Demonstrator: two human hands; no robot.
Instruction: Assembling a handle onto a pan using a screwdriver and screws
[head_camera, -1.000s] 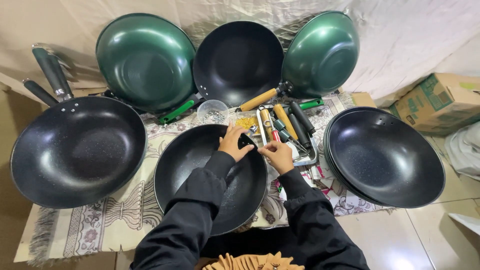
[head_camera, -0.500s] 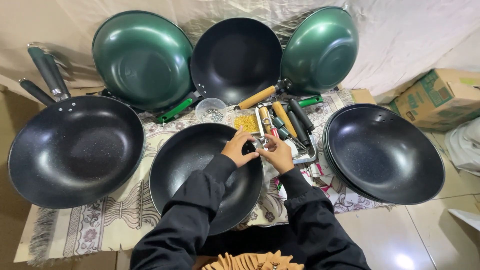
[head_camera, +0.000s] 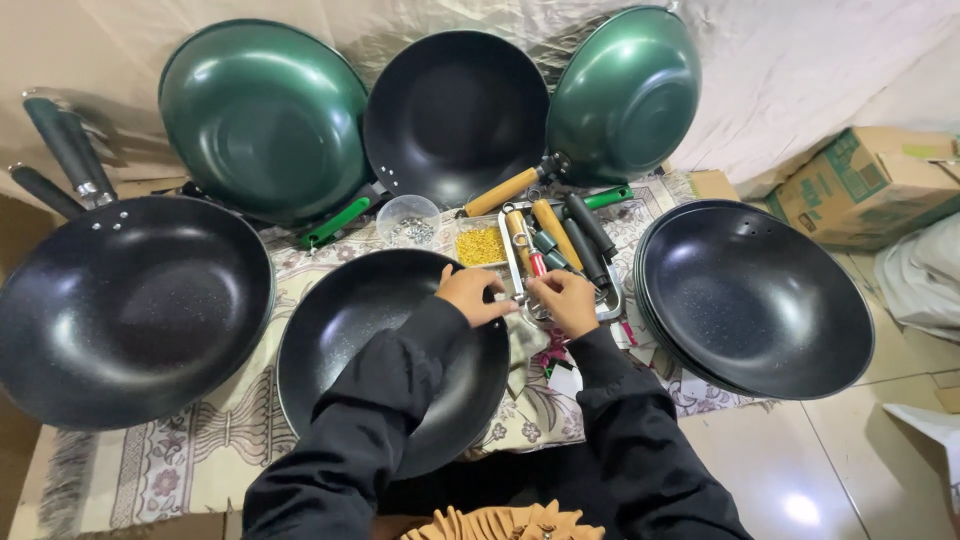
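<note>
Black and speckled, a round non-stick wok (head_camera: 380, 350) sits low in the frame's centre on patterned cloth (head_camera: 180, 450). Left hand (head_camera: 472, 295) and right hand (head_camera: 562, 300) pinch something too small to identify, beside a metal tray (head_camera: 610, 305) of cylindrical handles.

Left hand (head_camera: 472, 296): forearm in a black sleeve, reaching forward from lower centre, wrist bent inward, fingers curled, fingertips pointing right. Right hand (head_camera: 563, 302): black-sleeved forearm angled up and left, back of hand upward, fingers curled toward the left hand. Both hands close together, fingertips nearly meeting; grip state unclear
</note>
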